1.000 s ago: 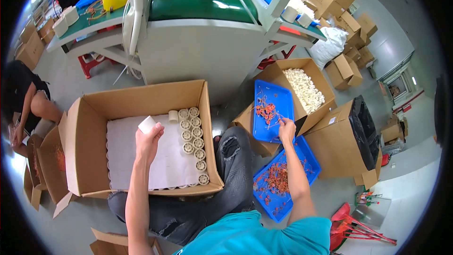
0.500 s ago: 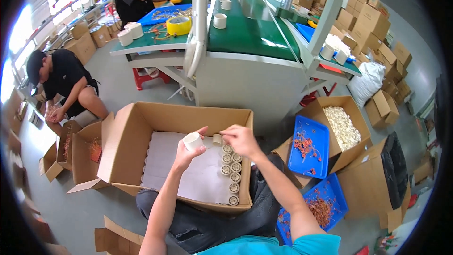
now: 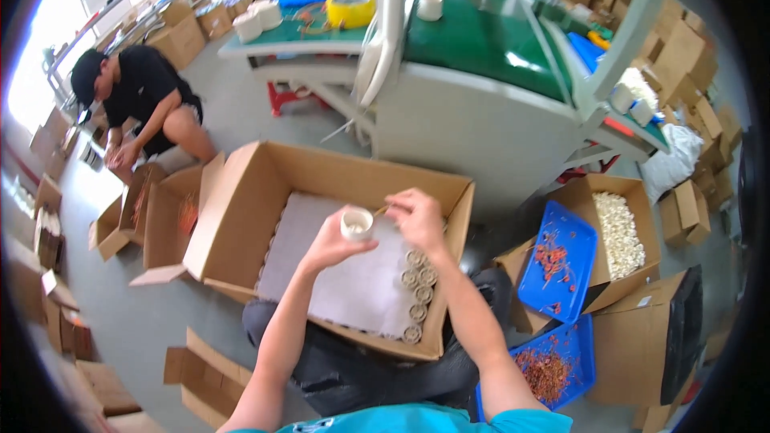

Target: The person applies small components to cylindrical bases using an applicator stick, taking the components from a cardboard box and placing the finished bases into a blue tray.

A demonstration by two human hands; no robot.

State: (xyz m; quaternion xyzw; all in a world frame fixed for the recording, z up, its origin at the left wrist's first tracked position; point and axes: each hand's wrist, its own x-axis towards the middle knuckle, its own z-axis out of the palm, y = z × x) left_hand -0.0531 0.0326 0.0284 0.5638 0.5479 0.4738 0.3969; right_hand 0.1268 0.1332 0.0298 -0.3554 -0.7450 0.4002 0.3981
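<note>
My left hand [image 3: 327,245] is wrapped round a short white plastic cup [image 3: 358,223]. The cup's open end faces up, and something pale shows inside it. Just to its right, the fingertips of my right hand [image 3: 419,220] are pinched on a small, thin piece beside the cup's rim, too blurred to name. Both hands are above a large open cardboard box [image 3: 461,216]. A pale flat sheet [image 3: 329,273] lies inside it, and several round, spoked-looking pieces [image 3: 422,295] stand in rows along the right side.
Blue trays with red-orange wired parts [image 3: 553,261] and a carton of white pieces [image 3: 618,232] are at right. Ahead is a green conveyor [image 3: 481,48] with white cups. A co-worker [image 3: 148,104] sits at left among cartons. An open carton [image 3: 204,385] lies near left.
The view has shifted, moving the scene rightward. My left hand has tilted the cup so its opening shows. A beige cylinder near my right fingers earlier is no longer visible there.
</note>
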